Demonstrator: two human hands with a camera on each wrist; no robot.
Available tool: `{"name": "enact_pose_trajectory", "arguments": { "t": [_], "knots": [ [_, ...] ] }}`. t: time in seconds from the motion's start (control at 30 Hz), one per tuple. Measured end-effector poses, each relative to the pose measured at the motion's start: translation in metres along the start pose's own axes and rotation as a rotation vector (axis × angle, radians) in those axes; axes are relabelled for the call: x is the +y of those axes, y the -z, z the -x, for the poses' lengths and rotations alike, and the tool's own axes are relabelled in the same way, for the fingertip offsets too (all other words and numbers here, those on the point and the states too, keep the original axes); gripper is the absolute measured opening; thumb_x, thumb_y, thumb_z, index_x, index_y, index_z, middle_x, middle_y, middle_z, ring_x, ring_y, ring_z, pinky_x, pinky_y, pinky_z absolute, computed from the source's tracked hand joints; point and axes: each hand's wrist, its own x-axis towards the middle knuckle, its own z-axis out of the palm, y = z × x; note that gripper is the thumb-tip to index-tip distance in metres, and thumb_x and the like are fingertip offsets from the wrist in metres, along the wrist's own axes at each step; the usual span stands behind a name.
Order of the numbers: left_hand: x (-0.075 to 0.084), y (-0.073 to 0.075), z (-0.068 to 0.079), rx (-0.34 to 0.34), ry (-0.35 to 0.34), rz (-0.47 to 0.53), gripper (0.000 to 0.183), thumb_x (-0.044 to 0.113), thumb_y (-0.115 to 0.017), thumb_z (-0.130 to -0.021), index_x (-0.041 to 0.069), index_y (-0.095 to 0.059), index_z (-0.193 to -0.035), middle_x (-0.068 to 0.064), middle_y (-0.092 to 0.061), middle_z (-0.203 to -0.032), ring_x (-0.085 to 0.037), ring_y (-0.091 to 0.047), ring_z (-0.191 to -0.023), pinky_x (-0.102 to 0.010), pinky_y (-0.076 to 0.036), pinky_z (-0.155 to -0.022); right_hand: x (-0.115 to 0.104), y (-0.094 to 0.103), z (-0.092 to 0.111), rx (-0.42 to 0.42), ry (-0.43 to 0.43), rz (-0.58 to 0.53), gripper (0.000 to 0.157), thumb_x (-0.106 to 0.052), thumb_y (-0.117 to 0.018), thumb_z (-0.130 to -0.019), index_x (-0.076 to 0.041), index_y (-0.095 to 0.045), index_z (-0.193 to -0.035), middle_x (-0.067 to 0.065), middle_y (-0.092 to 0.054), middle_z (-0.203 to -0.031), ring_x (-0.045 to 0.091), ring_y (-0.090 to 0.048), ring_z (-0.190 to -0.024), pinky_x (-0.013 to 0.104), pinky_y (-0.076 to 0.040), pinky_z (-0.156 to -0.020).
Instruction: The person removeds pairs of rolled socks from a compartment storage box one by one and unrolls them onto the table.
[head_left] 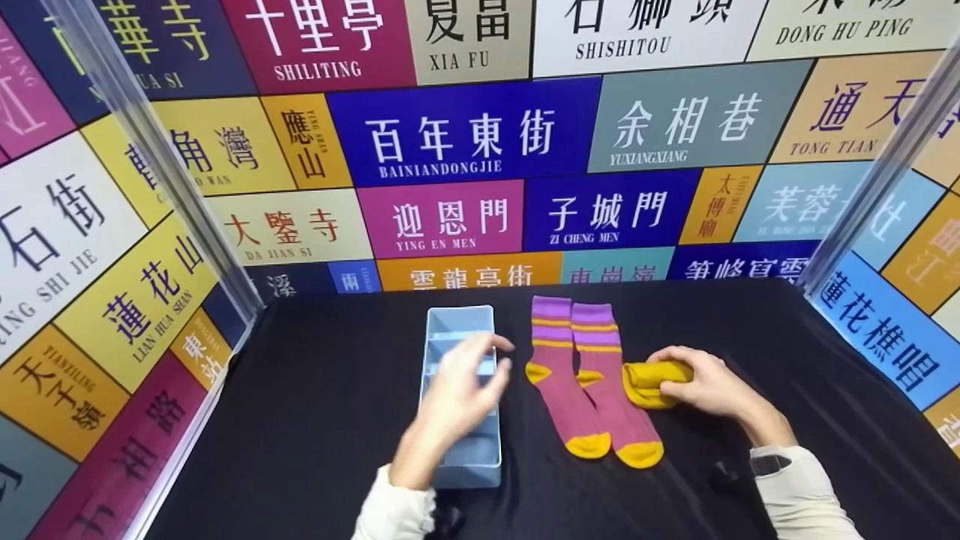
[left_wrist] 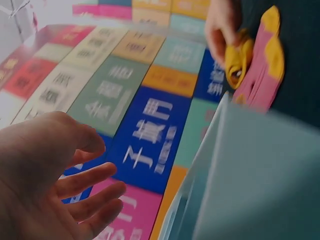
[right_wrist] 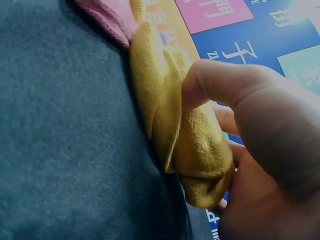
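My right hand (head_left: pixel 709 381) grips a rolled-up bundle of mustard-yellow socks (head_left: pixel 658 382), thumb on one side and fingers on the other. In the right wrist view, the folded layers of the bundle (right_wrist: pixel 200 145) show between thumb and fingers. Just left of it, a pair of pink-purple socks (head_left: pixel 592 382) with yellow heels, toes and stripes lies flat, the two side by side. Over a light-blue divided box (head_left: pixel 474 474) hovers my left hand (head_left: pixel 459 382), its fingers loosely bent around nothing. That hand hides part of the box's compartments.
A black cloth (head_left: pixel 315 420) covers the table. Behind it stands a wall of colourful panels (head_left: pixel 461 142) with Chinese characters. Clear upright posts rise at the left (head_left: pixel 187 195) and right (head_left: pixel 870 195) corners.
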Motion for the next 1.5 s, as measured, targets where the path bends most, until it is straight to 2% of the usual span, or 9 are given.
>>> {"name": "enact_pose_trajectory", "arguments": {
  "t": [0.17, 0.4, 0.53, 0.63, 0.77, 0.97, 1.27, 1.4, 1.5],
  "knots": [
    [0.021, -0.024, -0.002, -0.071, -0.033, 0.013, 0.018, 0.015, -0.07, -0.101, 0.014, -0.072, -0.12, -0.001, -0.075, -0.115, -0.018, -0.074, -0.107, -0.032, -0.06, -0.096, 0.001, 0.001, 0.0, 0.006, 0.032, -0.028, 0.035, -0.011, -0.081, -0.091, -0.02, -0.074, -0.124, 0.005, -0.072, -0.111, 0.021, -0.064, -0.093, 0.027, -0.054, -0.081],
    [0.049, -0.059, -0.015, -0.147, -0.103, 0.04, 0.024, 0.017, -0.07, -0.102, 0.013, -0.068, -0.126, -0.002, -0.075, -0.12, -0.016, -0.075, -0.109, -0.021, -0.059, -0.096, 0.001, 0.0, 0.0, 0.088, 0.076, -0.017, 0.046, -0.012, -0.085, -0.09, -0.012, -0.071, -0.134, 0.01, -0.069, -0.132, 0.025, -0.061, -0.11, 0.022, -0.05, -0.095],
    [0.061, -0.082, -0.024, -0.224, -0.095, 0.047, 0.029, 0.019, -0.07, -0.103, 0.015, -0.066, -0.131, 0.0, -0.075, -0.125, -0.013, -0.074, -0.111, -0.016, -0.057, -0.097, 0.004, -0.001, 0.001, 0.089, 0.051, 0.005, 0.048, -0.018, -0.088, -0.09, -0.018, -0.069, -0.134, 0.004, -0.073, -0.125, 0.022, -0.064, -0.105, 0.025, -0.051, -0.094],
    [0.065, -0.104, -0.03, -0.299, -0.061, 0.03, 0.035, 0.022, -0.07, -0.103, 0.016, -0.065, -0.137, 0.0, -0.074, -0.132, -0.011, -0.072, -0.113, -0.017, -0.056, -0.099, 0.006, -0.001, 0.001, 0.094, 0.039, 0.035, 0.045, -0.025, -0.09, -0.089, -0.021, -0.071, -0.13, 0.0, -0.074, -0.118, 0.02, -0.064, -0.101, 0.03, -0.053, -0.091],
    [0.065, -0.135, -0.031, -0.397, -0.016, -0.021, 0.042, 0.028, -0.071, -0.102, 0.018, -0.065, -0.143, 0.001, -0.072, -0.135, -0.009, -0.068, -0.109, -0.019, -0.057, -0.099, 0.006, -0.001, 0.002, 0.102, 0.044, 0.034, 0.043, -0.025, -0.089, -0.09, -0.016, -0.073, -0.129, 0.003, -0.074, -0.117, 0.022, -0.064, -0.1, 0.03, -0.053, -0.09],
    [0.066, -0.169, -0.021, -0.475, -0.023, -0.051, 0.043, 0.029, -0.07, -0.101, 0.016, -0.068, -0.142, 0.002, -0.069, -0.137, -0.009, -0.069, -0.118, -0.02, -0.052, -0.109, 0.003, 0.0, 0.001, 0.089, 0.049, 0.001, 0.041, -0.02, -0.087, -0.092, -0.012, -0.074, -0.13, 0.005, -0.073, -0.118, 0.021, -0.064, -0.099, 0.027, -0.054, -0.09],
    [0.069, -0.181, -0.008, -0.523, -0.054, -0.116, 0.048, 0.029, -0.072, -0.099, 0.014, -0.065, -0.144, 0.001, -0.068, -0.138, -0.013, -0.064, -0.124, -0.023, -0.05, -0.112, 0.001, 0.0, 0.0, 0.086, 0.009, -0.042, 0.049, -0.024, -0.085, -0.094, -0.01, -0.067, -0.138, 0.01, -0.075, -0.125, 0.024, -0.068, -0.102, 0.024, -0.055, -0.089],
    [0.071, -0.182, -0.006, -0.537, -0.085, -0.181, 0.055, 0.031, -0.072, -0.099, 0.014, -0.061, -0.15, 0.0, -0.068, -0.141, -0.015, -0.063, -0.13, -0.024, -0.048, -0.115, 0.001, -0.001, 0.0, 0.155, -0.017, -0.038, 0.054, -0.031, -0.084, -0.096, -0.008, -0.062, -0.14, 0.013, -0.075, -0.128, 0.025, -0.069, -0.105, 0.02, -0.053, -0.091],
    [0.073, -0.183, -0.005, -0.538, -0.095, -0.225, 0.056, 0.033, -0.072, -0.099, 0.015, -0.061, -0.151, 0.001, -0.068, -0.141, -0.015, -0.062, -0.129, -0.026, -0.049, -0.115, 0.002, -0.002, -0.002, 0.221, -0.016, -0.013, 0.049, -0.035, -0.083, -0.097, -0.012, -0.065, -0.136, 0.011, -0.075, -0.126, 0.024, -0.067, -0.104, 0.02, -0.05, -0.092]
  ]
}}
